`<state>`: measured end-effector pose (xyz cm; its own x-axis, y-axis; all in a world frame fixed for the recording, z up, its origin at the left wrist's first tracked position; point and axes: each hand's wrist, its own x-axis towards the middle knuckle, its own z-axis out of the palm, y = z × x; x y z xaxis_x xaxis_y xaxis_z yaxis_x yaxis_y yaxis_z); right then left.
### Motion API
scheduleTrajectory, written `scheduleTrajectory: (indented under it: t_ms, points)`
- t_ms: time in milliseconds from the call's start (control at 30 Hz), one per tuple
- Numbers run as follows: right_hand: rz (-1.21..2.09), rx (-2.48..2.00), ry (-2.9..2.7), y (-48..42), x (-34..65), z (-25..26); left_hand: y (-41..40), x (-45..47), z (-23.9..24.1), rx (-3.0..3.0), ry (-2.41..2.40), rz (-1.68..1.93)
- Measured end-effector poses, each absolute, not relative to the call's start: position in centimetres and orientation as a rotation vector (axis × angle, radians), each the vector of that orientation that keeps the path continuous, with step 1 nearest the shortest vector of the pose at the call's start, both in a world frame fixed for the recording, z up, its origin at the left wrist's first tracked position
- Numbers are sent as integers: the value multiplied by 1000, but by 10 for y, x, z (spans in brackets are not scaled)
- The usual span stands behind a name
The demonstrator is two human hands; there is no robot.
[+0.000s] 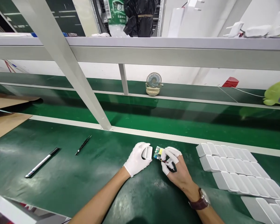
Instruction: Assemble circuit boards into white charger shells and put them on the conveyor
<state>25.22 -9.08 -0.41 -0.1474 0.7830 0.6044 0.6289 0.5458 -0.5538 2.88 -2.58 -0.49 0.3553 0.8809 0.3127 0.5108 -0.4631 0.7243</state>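
My left hand (137, 160), in a white glove, is closed around a small white plastic case (148, 153) whose open end faces right. Just across from it, my right hand (174, 163) wears white finger covers and pinches a small circuit board (158, 153) with a yellow part on it. Under the right fingers is a white piece with dark wire, partly hidden by the hand. A narrow gap lies between the board and the case. Over at the right stand rows of similar white cases (233, 163) on the green tabletop (84, 183).
Tweezers (83, 145) and a silver-and-black pen-like tool (42, 162) lie at left. Cardboard (11, 124) sits at the far left. A slanted metal post (77, 74) meets the table's back edge. Behind are a conveyor belt (186, 116), a small fan (153, 83) and an overhead shelf (168, 53).
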Motion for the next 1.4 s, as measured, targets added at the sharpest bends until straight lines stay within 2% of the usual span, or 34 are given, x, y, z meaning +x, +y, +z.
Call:
scheduleTrajectory:
  t_ms: [433,767,1400]
  points:
    - [212,-1111,-1994,-94,248,1,-25,29,-13,2214,1037,892]
    - [96,-1095,-2067,-96,250,3,-22,29,-13,2263,939,896]
    - [56,-1103,-2086,-94,244,1,-26,28,-13,2250,944,852]
